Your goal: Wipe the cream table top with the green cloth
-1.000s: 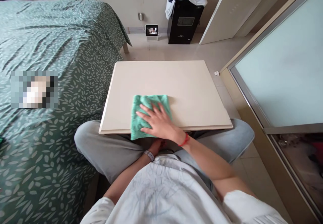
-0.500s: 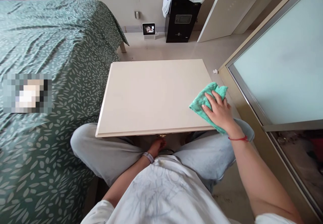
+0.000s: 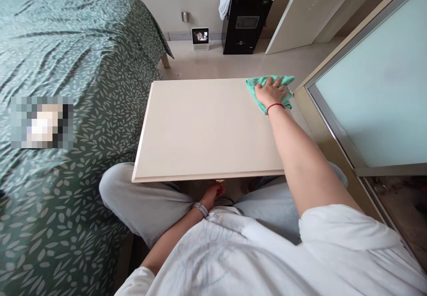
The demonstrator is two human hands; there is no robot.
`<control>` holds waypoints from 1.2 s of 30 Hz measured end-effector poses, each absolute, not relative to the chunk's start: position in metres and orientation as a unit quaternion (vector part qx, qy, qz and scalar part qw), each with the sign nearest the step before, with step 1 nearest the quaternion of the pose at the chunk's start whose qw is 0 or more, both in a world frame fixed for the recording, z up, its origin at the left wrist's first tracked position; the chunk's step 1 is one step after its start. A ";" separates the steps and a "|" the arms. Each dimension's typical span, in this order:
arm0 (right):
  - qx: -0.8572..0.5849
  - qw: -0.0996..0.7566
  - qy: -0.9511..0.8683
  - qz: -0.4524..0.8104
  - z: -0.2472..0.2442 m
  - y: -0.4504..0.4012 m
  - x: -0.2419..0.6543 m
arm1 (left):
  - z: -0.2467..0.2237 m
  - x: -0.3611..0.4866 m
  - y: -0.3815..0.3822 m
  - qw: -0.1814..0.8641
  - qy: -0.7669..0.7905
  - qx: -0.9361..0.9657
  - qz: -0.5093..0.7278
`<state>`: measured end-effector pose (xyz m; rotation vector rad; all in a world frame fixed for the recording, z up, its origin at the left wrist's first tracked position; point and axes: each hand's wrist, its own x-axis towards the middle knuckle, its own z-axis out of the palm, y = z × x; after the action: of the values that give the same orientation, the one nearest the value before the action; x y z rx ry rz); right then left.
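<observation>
A green cleaning cloth (image 3: 262, 104) lies at the far right corner of a cream-coloured tabletop (image 3: 207, 127), partly hanging past its edge. My right hand (image 3: 271, 92) presses down on this cloth, fingers spread over it and holding it against the surface. Between my legs rests my left hand (image 3: 213, 193), its fingers curled in. It is close under the near edge of the tabletop, beside a small gold-coloured fitting (image 3: 219, 180). Whether the left fingers hold anything is hidden.
A bed with a green leaf-patterned cover (image 3: 110, 78) stands along the left, a blurred item (image 3: 42, 122) on it. A frosted sliding door (image 3: 376, 78) is close on the right. Beyond are a black cabinet (image 3: 247, 24) topped with clothes, a small screen (image 3: 200, 38) and an open door (image 3: 310, 13).
My right hand has slid the cloth forward from the near right side of the tabletop to its far right corner. The left hand has stayed in place.
</observation>
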<state>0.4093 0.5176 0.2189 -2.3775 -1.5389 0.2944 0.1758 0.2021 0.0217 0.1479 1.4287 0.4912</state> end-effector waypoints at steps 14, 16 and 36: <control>-0.545 0.047 -0.830 0.107 0.229 0.536 0.158 | 0.025 0.177 0.203 0.722 0.650 0.046 0.233; -0.468 0.039 -0.877 0.101 0.232 0.515 0.125 | 0.024 0.176 0.203 0.722 0.649 0.044 0.236; -0.545 0.056 -0.828 0.123 0.204 0.516 0.333 | 0.027 0.175 0.206 0.714 0.665 0.051 0.211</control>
<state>0.3327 0.5164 0.2039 -1.6533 -2.5123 0.3720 0.1747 0.2060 0.0275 0.1128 1.4736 0.4675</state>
